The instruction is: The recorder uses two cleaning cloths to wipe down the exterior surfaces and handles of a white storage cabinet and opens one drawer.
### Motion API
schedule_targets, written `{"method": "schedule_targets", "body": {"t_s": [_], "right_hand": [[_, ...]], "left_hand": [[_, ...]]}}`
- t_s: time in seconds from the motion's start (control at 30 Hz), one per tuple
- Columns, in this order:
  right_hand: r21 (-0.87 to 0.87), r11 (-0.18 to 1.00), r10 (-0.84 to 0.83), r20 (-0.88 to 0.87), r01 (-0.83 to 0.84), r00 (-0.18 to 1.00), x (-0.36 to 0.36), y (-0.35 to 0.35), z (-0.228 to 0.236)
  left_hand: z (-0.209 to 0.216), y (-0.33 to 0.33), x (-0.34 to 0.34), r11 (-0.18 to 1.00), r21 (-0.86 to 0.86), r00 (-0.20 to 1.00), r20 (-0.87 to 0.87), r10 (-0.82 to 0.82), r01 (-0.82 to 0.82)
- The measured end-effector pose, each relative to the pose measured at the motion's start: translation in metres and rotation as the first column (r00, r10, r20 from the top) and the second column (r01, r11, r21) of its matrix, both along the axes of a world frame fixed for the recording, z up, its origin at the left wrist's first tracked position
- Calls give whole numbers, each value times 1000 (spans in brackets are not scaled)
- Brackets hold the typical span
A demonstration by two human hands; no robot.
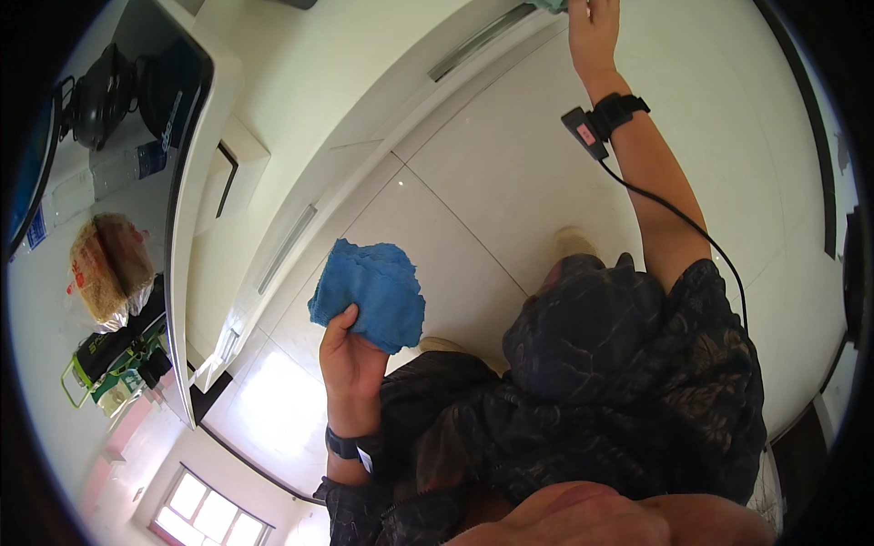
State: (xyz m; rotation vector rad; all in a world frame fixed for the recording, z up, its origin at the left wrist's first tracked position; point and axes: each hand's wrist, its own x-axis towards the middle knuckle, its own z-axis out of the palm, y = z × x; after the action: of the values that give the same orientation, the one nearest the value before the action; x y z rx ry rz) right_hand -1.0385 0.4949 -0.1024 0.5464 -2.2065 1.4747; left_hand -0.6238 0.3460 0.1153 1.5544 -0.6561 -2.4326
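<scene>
My left hand holds up a folded blue cloth, thumb across its near face and fingers behind it. The cloth has frayed edges and hangs over the floor, beside the low white cabinet. My right arm stretches far ahead, and my right hand reaches the top edge of the picture. A green cloth shows at its fingers, against the cabinet front near a long recessed handle. The picture's edge cuts off part of that hand and most of the green cloth.
The white cabinet curves along my left, with a second handle. On its dark-edged top lie a packaged loaf, a clear bottle, a black pot and a green-black item. A cable trails from my right wrist device.
</scene>
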Motion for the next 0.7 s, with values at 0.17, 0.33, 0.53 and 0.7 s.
{"method": "schedule_targets", "body": {"t_s": [0.17, 0.33, 0.53, 0.7], "right_hand": [[318, 948, 4, -51, 13, 999, 16, -5, 10], [337, 941, 112, -295, -7, 949, 38, -24, 24], [369, 827, 408, 123, -423, 905, 77, -20, 57], [139, 990, -46, 324, 1, 945, 51, 18, 59]], "left_hand": [[8, -11, 8, 1000, 12, 1000, -1, 22, -22], [10, -30, 18, 996, 59, 998, 4, 70, -71], [-5, -50, 14, 982, 180, 996, -64, 64, -51], [1, -52, 15, 979, 199, 995, -78, 62, -45]]}}
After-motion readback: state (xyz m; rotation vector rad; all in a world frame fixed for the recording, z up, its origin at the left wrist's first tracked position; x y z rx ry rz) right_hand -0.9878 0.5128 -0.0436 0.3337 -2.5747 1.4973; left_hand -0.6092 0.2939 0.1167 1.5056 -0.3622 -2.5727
